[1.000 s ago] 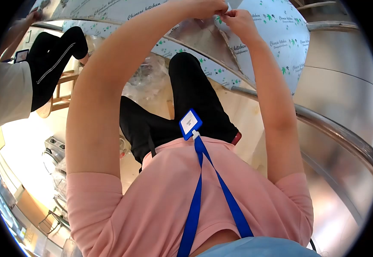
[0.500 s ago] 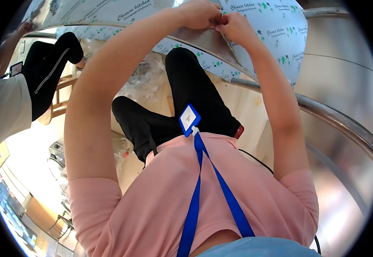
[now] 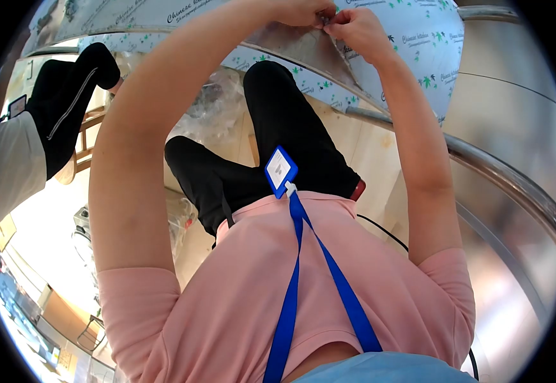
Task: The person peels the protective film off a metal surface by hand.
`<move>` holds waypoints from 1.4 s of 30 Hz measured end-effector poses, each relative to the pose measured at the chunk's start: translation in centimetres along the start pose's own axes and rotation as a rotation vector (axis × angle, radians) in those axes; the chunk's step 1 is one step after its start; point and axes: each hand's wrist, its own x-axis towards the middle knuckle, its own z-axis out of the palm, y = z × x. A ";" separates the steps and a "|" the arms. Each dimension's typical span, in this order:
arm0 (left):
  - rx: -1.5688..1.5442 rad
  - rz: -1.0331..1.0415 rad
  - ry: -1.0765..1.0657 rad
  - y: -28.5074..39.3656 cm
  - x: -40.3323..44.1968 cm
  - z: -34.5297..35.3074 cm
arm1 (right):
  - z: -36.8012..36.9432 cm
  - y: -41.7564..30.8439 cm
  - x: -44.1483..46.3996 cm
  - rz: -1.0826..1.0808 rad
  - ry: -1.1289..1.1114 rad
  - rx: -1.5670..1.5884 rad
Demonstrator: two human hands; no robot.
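Note:
At the top of the head view, my left hand and my right hand meet over a tabletop with a printed sheet, white-blue with green leaves and lettering. Both hands have their thumbs and fingers pinched together, fingertips almost touching. Between them is a small greyish, crinkled bit, too small to name. Below the fingers, a plain, shiny brownish patch shows beside the printed sheet, with a wrinkled edge running down to the right. The upper part of my left hand is cut off by the frame.
A metal rail curves along the right side. Crumpled clear plastic lies on the floor by my knees. At left, another person in black trousers sits near a wooden stool. A blue lanyard badge hangs over my lap.
The view has shifted slightly, putting my left hand nearer the top edge. My right hand sits slightly lower and farther right in the frame; both hands remain pinched together.

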 end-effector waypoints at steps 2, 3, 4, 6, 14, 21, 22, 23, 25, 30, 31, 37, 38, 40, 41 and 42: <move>0.037 0.019 -0.015 -0.3 0.2 0.0 | 0.0 -0.1 0.0 -0.015 -0.004 0.002; 0.040 0.021 -0.009 -0.3 0.3 0.1 | -0.1 0.2 0.1 -0.032 -0.014 0.009; 0.043 0.024 -0.002 -0.3 0.3 0.1 | -0.2 -0.3 -0.1 -0.048 -0.023 0.015; 0.044 0.002 -0.036 -0.3 0.4 0.0 | -0.3 -1.5 -1.0 -0.054 -0.039 -0.068; 0.076 -0.010 -0.003 0.4 0.1 -0.3 | -0.5 -0.2 0.0 -0.006 -0.060 -0.133; 0.055 0.015 0.013 0.6 1.0 -0.4 | -1.4 -0.2 -1.0 0.050 -0.068 -0.037; 0.021 -0.007 -0.007 1.4 0.8 -1.1 | -1.7 -0.7 -1.6 0.053 -0.063 -0.065; 0.021 -0.004 -0.007 1.4 0.8 -0.9 | -1.8 -1.6 -2.7 0.059 -0.019 -0.128; 0.016 -0.002 -0.009 1.9 0.4 -0.3 | -1.7 -3.1 -4.9 0.075 0.064 -0.252; 0.132 0.137 -0.168 3.2 1.2 -0.3 | 0.2 -2.7 -6.1 0.003 0.069 -0.515; 0.140 0.135 -0.191 3.3 1.6 0.0 | 0.0 -2.3 -6.1 -0.005 0.051 -0.450; -0.001 0.150 -0.127 2.0 2.1 1.6 | -1.0 -1.0 -5.5 -0.050 0.028 -0.207; -0.076 0.153 -0.108 1.7 2.0 1.8 | -1.0 -0.9 -5.6 -0.044 0.026 -0.185; -0.052 0.142 -0.078 1.3 2.2 2.3 | -1.0 0.0 -5.5 -0.024 0.020 -0.151; -0.040 0.138 -0.063 1.3 2.2 2.4 | -1.0 0.9 -5.3 -0.010 0.018 -0.141; -0.061 0.138 -0.057 1.2 2.3 2.4 | -1.1 1.5 -5.3 0.001 0.017 -0.130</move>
